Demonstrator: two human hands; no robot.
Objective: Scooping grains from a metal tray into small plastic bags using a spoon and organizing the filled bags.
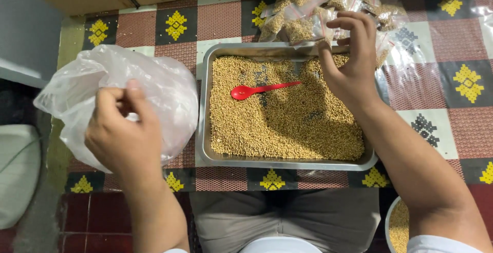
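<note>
Head cam view: one metal tray [205, 104] full of yellowish grain sits mid-table [436, 99], with one red spoon [262, 88] lying on the grain. Just left of the tray, the left hand [123, 135] has its fingers [134, 96] pinching one big clear plastic bag [164, 88]. Over the tray's far right corner, the right hand [352, 58] has fingers curled, apparently pinching a small packet; hard to tell. Behind the tray there's a pile of little filled packets [308, 11], too jumbled to count.
</note>
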